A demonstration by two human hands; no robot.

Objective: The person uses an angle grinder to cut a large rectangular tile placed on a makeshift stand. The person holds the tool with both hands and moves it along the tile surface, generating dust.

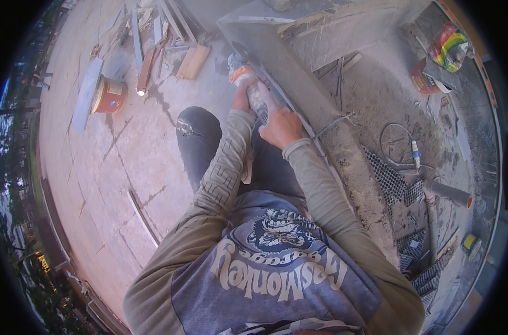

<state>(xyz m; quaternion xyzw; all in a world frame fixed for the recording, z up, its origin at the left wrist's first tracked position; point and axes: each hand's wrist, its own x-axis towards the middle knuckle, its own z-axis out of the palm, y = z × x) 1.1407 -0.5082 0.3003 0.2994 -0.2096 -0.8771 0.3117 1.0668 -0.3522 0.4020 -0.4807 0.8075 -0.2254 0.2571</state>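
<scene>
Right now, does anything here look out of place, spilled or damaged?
Yes. A red bucket lies tipped on its side on the tiled floor, among scattered offcuts. Both hands grip a dusty power tool at the stone slab.

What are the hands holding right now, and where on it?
Both hands grip a dusty grey tube with an orange band: left hand near the banded upper end, right hand around the lower body, against the grey stone slab edge.

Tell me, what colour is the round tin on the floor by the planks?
The round tin is red-orange with a pale label, seen best in the head view.
</scene>
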